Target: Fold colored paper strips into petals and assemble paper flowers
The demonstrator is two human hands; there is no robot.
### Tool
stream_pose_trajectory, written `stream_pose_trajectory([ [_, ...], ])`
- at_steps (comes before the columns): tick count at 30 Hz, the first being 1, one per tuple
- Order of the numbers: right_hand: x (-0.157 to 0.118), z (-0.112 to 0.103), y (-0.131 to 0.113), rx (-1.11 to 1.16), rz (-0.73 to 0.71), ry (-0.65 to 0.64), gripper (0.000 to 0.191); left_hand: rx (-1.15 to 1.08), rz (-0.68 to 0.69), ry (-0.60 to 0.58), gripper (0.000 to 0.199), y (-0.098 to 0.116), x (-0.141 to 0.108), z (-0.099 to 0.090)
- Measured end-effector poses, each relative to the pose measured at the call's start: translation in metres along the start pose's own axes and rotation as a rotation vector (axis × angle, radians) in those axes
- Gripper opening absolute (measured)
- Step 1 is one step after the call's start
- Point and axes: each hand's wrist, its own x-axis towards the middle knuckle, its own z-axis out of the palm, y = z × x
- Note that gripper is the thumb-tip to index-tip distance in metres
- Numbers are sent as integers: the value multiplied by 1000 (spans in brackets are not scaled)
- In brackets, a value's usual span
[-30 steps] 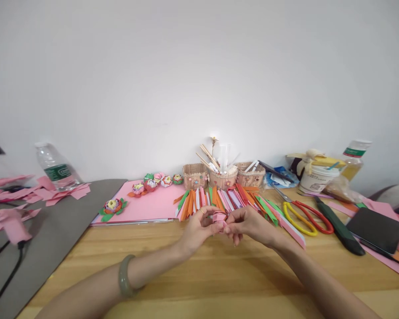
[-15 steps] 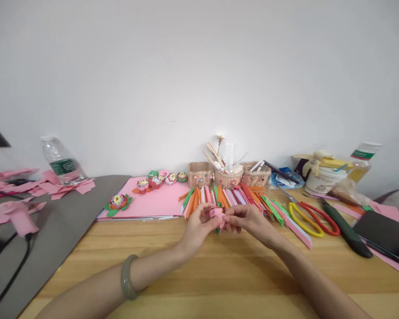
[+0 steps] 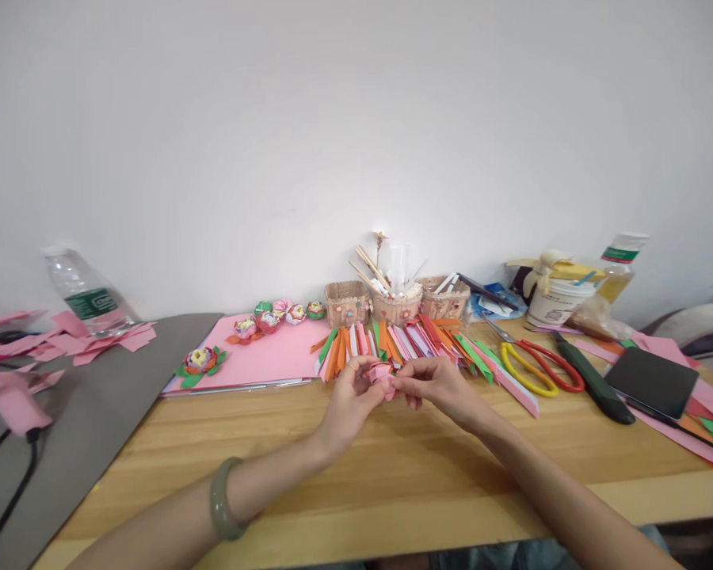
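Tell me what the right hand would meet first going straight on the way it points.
The right hand would first meet the pink folded paper at its fingertips, then probably the left hand; depth is unclear.

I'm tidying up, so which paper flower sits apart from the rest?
The front left flower, alone near the corner of the pink sheet; the other flowers are bunched farther back.

Soft, fairly bright light washes the wall (image 3: 356, 142), palest just above the middle basket (image 3: 398, 307) and greyer towards the upper corners. Faint shadows soften the tabletop (image 3: 333, 491) in front of it. Fine detail is slightly blurred; bottles far left (image 3: 89, 297) and right (image 3: 621, 269) of it lean, wide-angle stretched.
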Motion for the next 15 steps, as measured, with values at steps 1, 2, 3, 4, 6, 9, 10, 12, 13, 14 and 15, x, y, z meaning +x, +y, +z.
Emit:
stream_pose_trajectory([
  [1, 0, 0, 0, 1, -1, -1, 32, 2, -1, -1, 33, 0, 0, 0],
  [2, 0, 0, 1, 4, 0, -3, 31, 2, -6, -7, 34, 0, -1, 0],
  [3, 0, -1, 2, 7, 1, -6, 31, 0, -14, -14, 34, 1, -1, 0],
  [4, 0, -1, 2, 11, 2, -10, 30, 0, -20, -20, 35, 1, -1, 0],
  [6, -1, -1, 3, 21, 4, -21, 29, 2, -27, -35, 35, 2, -2, 0],
  [9, -1, -2, 4, 42, 9, -38, 27, 3, -26, -56, 36, 1, -2, -1],
  [10, -2, -3, 3, 49, 12, -44, 27, -3, -32, -59, 37, 1, -1, -2],
  [12, -1, -3, 3, 60, 19, -57, 27, 0, -37, -59, 37, 0, 0, -3],
  [13, -1, -3, 3, 63, 21, -62, 26, 2, -34, -54, 37, -1, 0, -4],
  [14, -1, -4, 2, 65, 21, -65, 27, 2, -31, -50, 36, -1, 1, -4],
  [15, 0, -4, 2, 65, 20, -68, 27, -1, -30, -47, 36, -2, 1, -5],
])
